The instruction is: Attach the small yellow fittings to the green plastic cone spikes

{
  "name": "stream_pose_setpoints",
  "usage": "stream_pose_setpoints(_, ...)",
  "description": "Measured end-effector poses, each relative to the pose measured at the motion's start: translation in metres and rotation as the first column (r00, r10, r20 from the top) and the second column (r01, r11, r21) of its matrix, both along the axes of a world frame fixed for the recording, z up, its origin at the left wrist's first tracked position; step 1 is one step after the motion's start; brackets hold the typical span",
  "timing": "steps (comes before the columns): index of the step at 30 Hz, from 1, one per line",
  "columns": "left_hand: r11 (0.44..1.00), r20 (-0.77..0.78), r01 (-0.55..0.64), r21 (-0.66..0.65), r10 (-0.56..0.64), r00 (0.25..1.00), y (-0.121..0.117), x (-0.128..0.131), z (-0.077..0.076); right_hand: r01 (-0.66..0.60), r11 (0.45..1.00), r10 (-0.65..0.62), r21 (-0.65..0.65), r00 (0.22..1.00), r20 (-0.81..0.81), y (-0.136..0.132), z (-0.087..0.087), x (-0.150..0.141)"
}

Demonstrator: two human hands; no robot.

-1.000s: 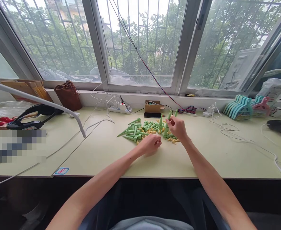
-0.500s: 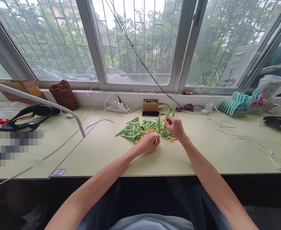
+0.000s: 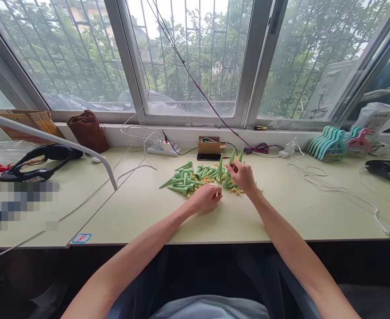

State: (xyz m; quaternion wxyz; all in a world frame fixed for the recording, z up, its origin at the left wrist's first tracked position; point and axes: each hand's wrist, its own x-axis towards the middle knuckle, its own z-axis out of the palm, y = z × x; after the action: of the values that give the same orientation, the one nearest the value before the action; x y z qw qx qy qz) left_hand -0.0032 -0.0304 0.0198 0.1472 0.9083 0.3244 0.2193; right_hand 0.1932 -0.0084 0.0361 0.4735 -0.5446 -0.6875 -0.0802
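Observation:
A heap of green plastic watering spikes [image 3: 185,178] lies on the table, with small yellow pieces [image 3: 208,180] scattered among them. Several spikes stand point up at the heap's right side, one of them this green spike [image 3: 220,167]. My right hand [image 3: 244,176] is pinched around a green watering spike [image 3: 227,179] among the upright ones; its fingertips are partly hidden. My left hand [image 3: 208,197] rests on the table at the near edge of the heap, fingers curled in. Whatever it may hold is hidden. More yellow pieces [image 3: 237,192] lie under my right hand.
Behind the heap are a dark phone [image 3: 209,157] and a small cardboard box [image 3: 210,145]. A power strip [image 3: 163,151] stands by the window. White cables [image 3: 327,188] trail across the right side, near turquoise hangers [image 3: 327,145]. Black headphones [image 3: 42,164] and a white curved arm [image 3: 82,148] are at left.
Almost nothing differs. Both hands keep their places and grips, and the whole view has shifted very slightly.

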Motion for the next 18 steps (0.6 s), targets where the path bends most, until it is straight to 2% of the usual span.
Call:
stream_pose_setpoints(10,1.000,-0.028,0.007,0.020,-0.006,1.000,0.001,0.000,-0.001,-0.004,1.000,0.004,-0.001,0.998,-0.058,0.000,-0.002,0.000)
stream_pose_setpoints(15,1.000,-0.018,-0.002,0.004,0.002,1.000,0.000,0.000,-0.001,0.017,0.995,-0.002,0.096,0.989,-0.149,-0.011,0.005,-0.002)
stream_pose_setpoints(18,1.000,-0.015,-0.015,-0.003,0.015,1.000,0.000,0.000,0.000,0.011,0.989,0.009,0.151,0.991,-0.135,-0.018,0.004,-0.008)
